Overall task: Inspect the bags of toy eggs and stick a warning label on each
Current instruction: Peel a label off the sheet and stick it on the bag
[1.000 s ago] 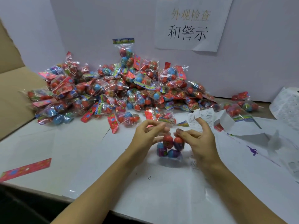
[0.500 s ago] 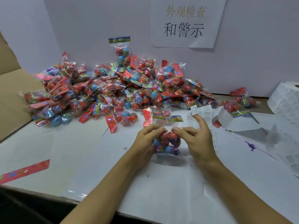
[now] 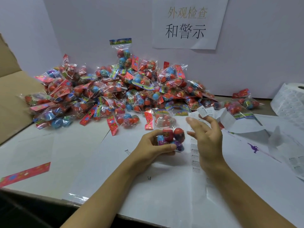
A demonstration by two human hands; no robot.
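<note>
My left hand (image 3: 153, 148) grips one clear bag of toy eggs (image 3: 171, 138) just above the white table sheet (image 3: 115, 170); red, blue and purple eggs show between thumb and fingers. My right hand (image 3: 208, 142) is beside the bag on its right and not touching it, fingers spread. A small white warning label (image 3: 202, 111) sticks to a raised fingertip of that hand. Behind both hands a big pile of egg bags (image 3: 115, 92) leans against the back wall.
A strip of labels (image 3: 195, 155) lies under my right hand, with a label roll (image 3: 290, 100) at the far right. Two more bags (image 3: 241, 104) and torn backing paper (image 3: 243, 125) are at the right. A cardboard box (image 3: 13, 99) stands left; a loose red header card (image 3: 24, 174) lies near the front edge.
My right hand has let go of the bag and drawn back to the right with its fingers spread. The left hand now holds the bag alone and has turned it.
</note>
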